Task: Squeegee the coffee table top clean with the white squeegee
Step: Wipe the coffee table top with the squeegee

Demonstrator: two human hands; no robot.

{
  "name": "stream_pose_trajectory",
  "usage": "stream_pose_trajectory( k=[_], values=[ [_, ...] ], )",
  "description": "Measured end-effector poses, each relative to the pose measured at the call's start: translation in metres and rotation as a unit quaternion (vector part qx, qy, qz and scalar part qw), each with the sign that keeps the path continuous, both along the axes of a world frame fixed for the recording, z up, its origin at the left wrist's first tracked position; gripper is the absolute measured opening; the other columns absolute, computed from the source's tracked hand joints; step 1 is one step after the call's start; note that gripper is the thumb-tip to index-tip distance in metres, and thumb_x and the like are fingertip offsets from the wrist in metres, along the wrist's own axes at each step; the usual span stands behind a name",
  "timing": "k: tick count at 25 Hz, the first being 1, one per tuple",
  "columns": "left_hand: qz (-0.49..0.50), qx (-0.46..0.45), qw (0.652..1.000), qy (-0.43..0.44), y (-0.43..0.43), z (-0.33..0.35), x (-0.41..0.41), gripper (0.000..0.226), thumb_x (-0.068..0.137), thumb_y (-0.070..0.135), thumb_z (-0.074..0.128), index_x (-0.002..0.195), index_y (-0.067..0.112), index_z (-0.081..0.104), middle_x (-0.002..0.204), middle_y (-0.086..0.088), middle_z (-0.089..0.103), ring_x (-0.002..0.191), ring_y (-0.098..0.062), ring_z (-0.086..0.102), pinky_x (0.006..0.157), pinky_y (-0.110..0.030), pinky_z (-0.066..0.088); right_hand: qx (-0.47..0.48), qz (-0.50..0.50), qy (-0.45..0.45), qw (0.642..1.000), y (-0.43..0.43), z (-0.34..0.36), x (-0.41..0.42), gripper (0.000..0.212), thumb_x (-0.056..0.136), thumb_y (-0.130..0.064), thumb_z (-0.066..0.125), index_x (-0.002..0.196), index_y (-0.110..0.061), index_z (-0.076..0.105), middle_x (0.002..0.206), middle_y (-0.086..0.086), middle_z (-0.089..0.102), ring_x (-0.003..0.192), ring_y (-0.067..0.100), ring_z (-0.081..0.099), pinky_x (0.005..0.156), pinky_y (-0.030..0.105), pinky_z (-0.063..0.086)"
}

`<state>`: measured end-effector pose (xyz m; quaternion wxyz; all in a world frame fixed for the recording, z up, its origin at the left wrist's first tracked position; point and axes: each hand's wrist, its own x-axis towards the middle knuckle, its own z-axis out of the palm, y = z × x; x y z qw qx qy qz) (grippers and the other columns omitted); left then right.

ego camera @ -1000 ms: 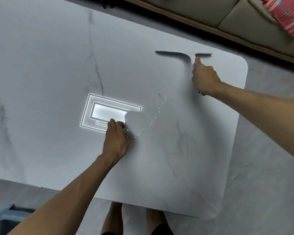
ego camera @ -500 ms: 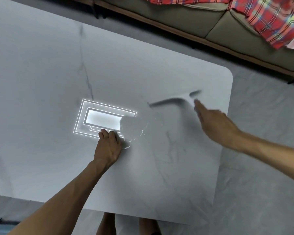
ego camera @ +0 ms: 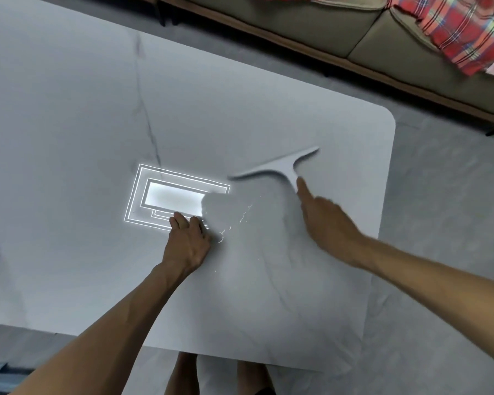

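Observation:
The white T-shaped squeegee (ego camera: pixel 280 166) lies blade-down on the pale marble coffee table top (ego camera: pixel 97 124), right of centre. My right hand (ego camera: pixel 325 223) grips its handle, index finger stretched along the stem. My left hand (ego camera: pixel 187 243) rests knuckles-up on the table near the middle, fingers curled, nothing visibly held. A thin wavy line of water (ego camera: pixel 234 223) glints between the two hands.
A bright ceiling-light reflection (ego camera: pixel 171 196) shines on the table by my left hand. A sofa (ego camera: pixel 297 27) with a red plaid cloth (ego camera: pixel 454 27) runs along the far side. Grey floor (ego camera: pixel 439 223) lies right of the table's rounded corner. My feet (ego camera: pixel 183 374) show below the near edge.
My right hand has drawn the squeegee from near the far right corner toward me, to the middle-right of the table. The left hand has stayed put.

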<state>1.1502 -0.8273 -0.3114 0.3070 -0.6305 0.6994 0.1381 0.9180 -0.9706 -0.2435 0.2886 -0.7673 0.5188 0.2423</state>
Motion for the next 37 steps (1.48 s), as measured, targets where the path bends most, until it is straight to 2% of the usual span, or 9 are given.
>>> stream_pose_trajectory(
  k=[4, 10, 14, 21, 24, 26, 29, 33, 37],
  values=[
    [0.020, 0.023, 0.997, 0.068, 0.001, -0.016, 0.000, 0.051, 0.088, -0.009, 0.021, 0.138, -0.009, 0.033, 0.125, -0.023, 0.044, 0.119, -0.061, 0.037, 0.103, -0.064, 0.028, 0.043, 0.070, 0.034, 0.996, 0.023, 0.021, -0.018, 0.070, 0.099, -0.020, 0.036, 0.152, -0.036, -0.006, 0.103, 0.009, 0.056, 0.090, 0.027, 0.059, 0.074, 0.029, 0.040],
    [0.008, 0.011, 0.997, 0.077, 0.002, -0.014, 0.000, 0.053, 0.088, -0.009, 0.018, 0.135, -0.001, 0.040, 0.120, -0.028, 0.043, 0.116, -0.064, 0.037, 0.103, -0.066, 0.027, -0.143, -0.045, -0.040, 0.988, -0.095, 0.006, 0.050, 0.054, 0.097, -0.012, 0.033, 0.148, -0.021, 0.018, 0.107, 0.028, 0.058, 0.097, 0.047, 0.057, 0.072, 0.037, 0.037],
    [0.002, 0.025, 0.996, 0.086, -0.001, -0.013, 0.000, 0.057, 0.086, -0.010, 0.018, 0.134, 0.008, 0.042, 0.123, -0.019, 0.041, 0.116, -0.054, 0.040, 0.101, -0.061, 0.031, -0.102, -0.085, -0.030, 0.991, -0.091, -0.015, 0.096, 0.061, 0.096, -0.010, 0.034, 0.152, -0.018, 0.012, 0.122, 0.030, 0.051, 0.110, 0.045, 0.052, 0.081, 0.039, 0.040],
    [-0.007, 0.045, 0.996, 0.071, 0.000, -0.008, 0.000, 0.058, 0.086, -0.011, 0.018, 0.139, 0.004, 0.037, 0.125, -0.020, 0.040, 0.119, -0.056, 0.037, 0.103, -0.061, 0.028, 0.052, 0.053, 0.022, 0.997, 0.044, 0.011, -0.005, 0.075, 0.098, -0.015, 0.036, 0.151, -0.034, -0.013, 0.106, 0.009, 0.054, 0.088, 0.026, 0.055, 0.076, 0.030, 0.038],
    [-0.001, 0.060, 0.997, 0.052, -0.003, -0.006, -0.005, 0.056, 0.084, -0.014, 0.015, 0.133, 0.000, 0.040, 0.121, -0.020, 0.041, 0.117, -0.058, 0.038, 0.102, -0.062, 0.028, 0.068, 0.038, 0.044, 0.996, 0.028, 0.028, -0.031, 0.067, 0.099, -0.022, 0.036, 0.152, -0.037, -0.004, 0.103, 0.009, 0.060, 0.085, 0.024, 0.059, 0.071, 0.029, 0.043],
    [0.005, 0.036, 0.998, 0.059, -0.004, -0.002, -0.007, 0.056, 0.080, -0.016, 0.020, 0.125, 0.000, 0.049, 0.112, -0.023, 0.047, 0.108, -0.060, 0.045, 0.096, -0.065, 0.034, -0.028, 0.016, 0.011, 0.999, -0.015, 0.024, -0.030, 0.060, 0.099, -0.023, 0.034, 0.151, -0.036, 0.007, 0.105, 0.018, 0.064, 0.089, 0.034, 0.063, 0.069, 0.030, 0.039],
    [-0.020, -0.050, 0.998, 0.029, 0.001, 0.006, -0.009, 0.034, 0.061, -0.018, 0.049, 0.082, -0.004, 0.071, 0.065, -0.022, 0.057, 0.060, -0.048, 0.060, 0.061, -0.055, 0.054, -0.137, -0.043, -0.008, 0.990, -0.096, 0.008, -0.008, 0.049, 0.099, -0.017, 0.032, 0.146, -0.023, 0.022, 0.110, 0.031, 0.059, 0.094, 0.047, 0.058, 0.073, 0.039, 0.040],
    [0.011, -0.078, 0.996, 0.048, 0.002, 0.000, -0.012, 0.021, 0.049, -0.011, 0.068, 0.066, 0.001, 0.070, 0.055, -0.011, 0.054, 0.050, -0.023, 0.053, 0.051, -0.027, 0.039, -0.081, -0.209, -0.033, 0.974, -0.130, -0.011, 0.002, 0.042, 0.098, -0.017, 0.027, 0.140, -0.022, 0.027, 0.111, 0.027, 0.057, 0.077, 0.037, 0.059, 0.053, 0.036, 0.047],
    [0.067, -0.076, 0.988, 0.120, 0.004, -0.008, -0.019, 0.036, 0.081, -0.004, 0.027, 0.095, 0.000, 0.060, 0.090, -0.013, 0.056, 0.083, -0.026, 0.051, 0.072, -0.034, 0.038, -0.031, -0.141, -0.004, 0.989, -0.037, -0.015, -0.025, 0.063, 0.100, -0.019, 0.031, 0.153, -0.032, -0.001, 0.112, 0.027, 0.058, 0.091, 0.037, 0.061, 0.072, 0.037, 0.045]
  ],
)
